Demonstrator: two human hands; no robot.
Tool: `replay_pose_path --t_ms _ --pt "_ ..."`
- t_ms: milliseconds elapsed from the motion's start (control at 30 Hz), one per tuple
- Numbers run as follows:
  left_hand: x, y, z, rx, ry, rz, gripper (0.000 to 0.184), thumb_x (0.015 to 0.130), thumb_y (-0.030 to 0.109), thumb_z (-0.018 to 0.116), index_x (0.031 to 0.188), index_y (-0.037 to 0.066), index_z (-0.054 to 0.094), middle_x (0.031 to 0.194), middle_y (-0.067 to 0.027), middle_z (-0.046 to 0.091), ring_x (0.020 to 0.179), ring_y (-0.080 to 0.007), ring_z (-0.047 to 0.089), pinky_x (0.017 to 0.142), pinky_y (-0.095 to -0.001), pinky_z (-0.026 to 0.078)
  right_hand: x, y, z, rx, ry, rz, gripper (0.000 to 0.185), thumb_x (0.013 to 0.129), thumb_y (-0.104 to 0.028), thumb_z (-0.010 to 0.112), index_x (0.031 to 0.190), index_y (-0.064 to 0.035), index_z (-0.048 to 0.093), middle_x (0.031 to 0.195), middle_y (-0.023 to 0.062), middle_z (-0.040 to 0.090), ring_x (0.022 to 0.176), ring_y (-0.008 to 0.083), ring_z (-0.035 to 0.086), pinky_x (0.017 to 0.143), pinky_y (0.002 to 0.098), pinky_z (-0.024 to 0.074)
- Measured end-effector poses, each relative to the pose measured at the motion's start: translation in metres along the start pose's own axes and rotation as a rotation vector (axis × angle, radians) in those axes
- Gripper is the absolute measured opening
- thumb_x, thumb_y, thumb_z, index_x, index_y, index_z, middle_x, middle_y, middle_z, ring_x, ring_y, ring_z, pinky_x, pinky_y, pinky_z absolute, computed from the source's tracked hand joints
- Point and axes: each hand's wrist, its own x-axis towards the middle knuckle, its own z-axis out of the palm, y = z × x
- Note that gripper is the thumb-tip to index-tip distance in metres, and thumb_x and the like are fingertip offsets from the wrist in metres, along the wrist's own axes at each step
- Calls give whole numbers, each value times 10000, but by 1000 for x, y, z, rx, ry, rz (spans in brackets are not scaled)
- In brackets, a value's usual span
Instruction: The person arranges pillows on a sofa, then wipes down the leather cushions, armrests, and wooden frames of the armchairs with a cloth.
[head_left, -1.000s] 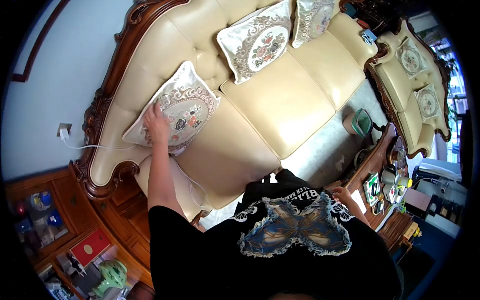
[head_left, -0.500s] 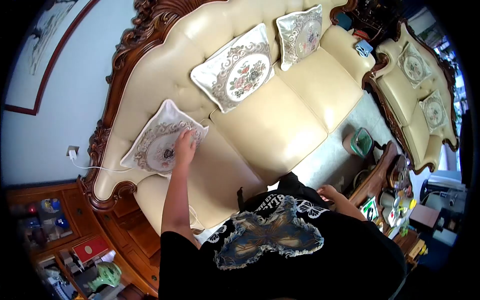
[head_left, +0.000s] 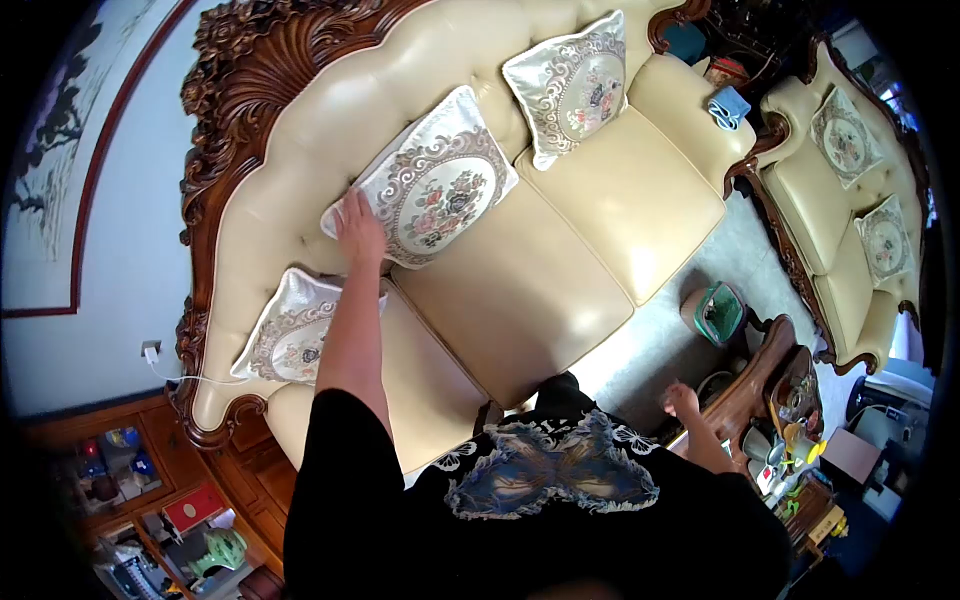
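My left hand point(head_left: 358, 235) lies against the left corner of a floral throw pillow point(head_left: 440, 205), its fingers stretched out over the fabric. This pillow leans on the backrest of the cream leather sofa point(head_left: 520, 320). Below my left forearm is a second throw pillow point(head_left: 290, 335), partly covered by the arm. A third one point(head_left: 580, 90) stands toward the sofa's far end. My right hand point(head_left: 682, 400) hangs beside the wooden coffee table point(head_left: 745, 375), its fingers loosely curled with nothing visible in them.
A lined waste bin point(head_left: 715, 313) stands on the floor by the coffee table. A blue folded cloth point(head_left: 728, 107) lies on the sofa's far arm. Another sofa point(head_left: 800, 215) with two pillows is at right. A white cord runs from the wall charger point(head_left: 151, 354).
My left hand has moved from the nearest pillow to the middle one. My right hand has come away from my body toward the coffee table. The view has shifted.
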Motion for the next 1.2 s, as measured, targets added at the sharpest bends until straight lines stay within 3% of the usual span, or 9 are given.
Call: replay_pose_path --t_ms 67,233,467,533,600,900,967,1033,1200 --pt "30 12 -2 -17 -115 -98 784 784 299 725 1433 18 387 1474 -183 394 1390 -319 357 1178 -483 220 -2 54 -9 263 -52 352 131 868 -9 531 990 -24 578 693 100 622 484 207 585 412 336 447" --pt "51 32 -2 -133 -472 -277 943 715 472 788 1429 17 374 1423 -219 438 1364 -347 381 1151 -484 250 -61 119 8 -27 -308 226 233 926 -65 575 1159 -63 585 829 128 693 622 194 653 522 316 524" --pt "12 79 20 -192 -368 -119 566 760 469 758 1140 81 600 974 -147 704 951 -309 665 859 -427 466 -58 211 35 292 -275 254 272 906 -50 607 1172 2 592 792 136 685 569 166 605 485 292 495" --pt "15 76 11 -318 -295 -120 474 778 461 748 1079 113 632 966 -134 708 903 -318 678 802 -430 488 -66 184 33 411 -349 358 286 901 -14 588 1187 -1 583 781 141 676 568 168 610 472 287 492" --pt "25 61 -1 -326 -287 -124 489 775 465 749 1090 111 628 967 -133 708 902 -326 678 786 -441 496 -117 76 24 218 -94 160 282 910 -16 561 1191 -5 571 824 140 689 648 179 676 509 292 532" --pt "26 -26 7 -478 -232 -117 500 749 424 777 1117 106 655 931 -127 706 919 -339 664 803 -452 500 -162 59 24 137 -52 77 258 937 -20 521 1189 4 572 816 135 699 600 168 664 474 264 492" --pt "30 -27 14 -405 -374 -138 586 763 385 772 1268 146 593 1129 -120 666 1091 -323 607 955 -459 446 -157 92 26 315 -64 136 248 943 -4 510 1182 18 571 806 143 698 586 169 657 456 264 474" --pt "25 -20 27 -44 -178 -249 694 807 322 739 1429 212 450 1402 -102 498 1294 -335 457 1100 -500 320 -140 143 33 398 -72 169 249 940 11 513 1183 31 570 813 149 697 582 176 655 449 267 468" --pt "6 21 14 -133 0 -40 740 855 251 687 1501 300 331 1571 -67 262 1403 -359 307 1163 -543 212 -125 199 43 281 35 89 258 918 20 559 1173 44 580 858 148 696 627 183 667 493 277 498"
